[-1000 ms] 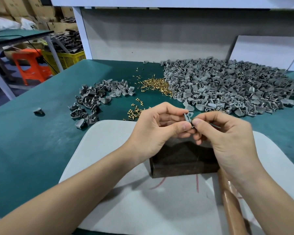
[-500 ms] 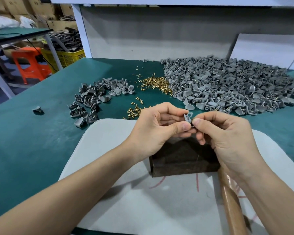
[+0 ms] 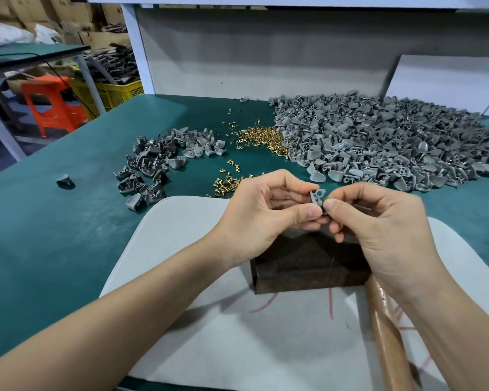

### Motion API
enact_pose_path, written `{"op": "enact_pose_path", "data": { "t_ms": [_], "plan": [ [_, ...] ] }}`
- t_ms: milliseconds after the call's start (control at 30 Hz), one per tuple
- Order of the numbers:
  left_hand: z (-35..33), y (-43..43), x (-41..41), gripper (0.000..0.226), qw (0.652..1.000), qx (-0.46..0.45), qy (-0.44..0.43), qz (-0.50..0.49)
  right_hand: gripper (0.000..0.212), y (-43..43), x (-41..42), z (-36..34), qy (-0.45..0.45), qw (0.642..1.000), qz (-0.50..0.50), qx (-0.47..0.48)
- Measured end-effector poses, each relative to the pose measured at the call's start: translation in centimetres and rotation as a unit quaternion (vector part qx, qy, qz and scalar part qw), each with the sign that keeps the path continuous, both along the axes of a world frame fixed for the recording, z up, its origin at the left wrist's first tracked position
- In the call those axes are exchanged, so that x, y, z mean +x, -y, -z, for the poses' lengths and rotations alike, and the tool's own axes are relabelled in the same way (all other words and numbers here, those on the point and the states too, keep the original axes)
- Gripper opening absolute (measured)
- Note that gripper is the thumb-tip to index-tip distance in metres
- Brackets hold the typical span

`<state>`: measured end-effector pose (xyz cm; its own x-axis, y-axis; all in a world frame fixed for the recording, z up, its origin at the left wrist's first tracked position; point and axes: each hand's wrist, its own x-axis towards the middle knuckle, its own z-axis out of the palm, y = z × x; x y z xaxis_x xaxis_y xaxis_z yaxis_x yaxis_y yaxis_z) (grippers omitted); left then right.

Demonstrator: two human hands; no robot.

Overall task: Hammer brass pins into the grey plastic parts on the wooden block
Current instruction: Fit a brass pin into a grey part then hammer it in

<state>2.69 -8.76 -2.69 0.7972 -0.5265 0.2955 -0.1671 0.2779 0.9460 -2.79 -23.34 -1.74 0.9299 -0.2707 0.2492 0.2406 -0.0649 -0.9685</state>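
Hardly anything has shifted: the hammer handle point(image 3: 384, 320) still lies right of the wooden block point(image 3: 308, 263). Above the block, left hand point(image 3: 260, 218) and right hand point(image 3: 378, 230) both pinch one grey plastic part point(image 3: 316, 196). Beyond the block lie brass pins point(image 3: 263, 136) and heaped grey parts point(image 3: 378, 142).

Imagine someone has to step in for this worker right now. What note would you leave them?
Left hand: pinches one grey part above the wooden block.
Right hand: pinches at the same part; whether it also holds a pin is hidden.
Supplies: brass pins lie loose on the green table, with the big pile of parts to their right and a smaller pile to their left.
Hammer handle lies under the right forearm, not in hand.
Done: perhaps the smaller pile; cannot tell.
Left: seat a pin, set the part on the block, hammer, repeat.
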Motion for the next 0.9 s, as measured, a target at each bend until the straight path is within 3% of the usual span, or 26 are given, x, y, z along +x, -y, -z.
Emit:
{"op": "enact_pose_path", "data": {
  "t_ms": [167,400,633,900],
  "plan": [
    [-0.01,-0.16,0.22,0.020,1.000,-0.004,-0.005,-0.002,0.019,0.09,0.23,0.24,0.003,1.000,-0.018,0.011],
    [-0.08,-0.21,0.35,0.021,0.999,-0.030,-0.019,0.016,0.032,0.62,0.32,0.02,-0.011,0.987,-0.091,0.134],
    [-0.17,-0.31,0.30,0.022,0.998,-0.040,-0.021,0.034,0.030,0.61,0.08,-0.01,0.007,0.994,-0.084,0.075],
    [-0.04,-0.28,0.26,0.021,0.999,-0.027,-0.014,0.029,0.012,0.19,-0.24,-0.34,0.026,0.999,-0.040,-0.011]
  ]
}}
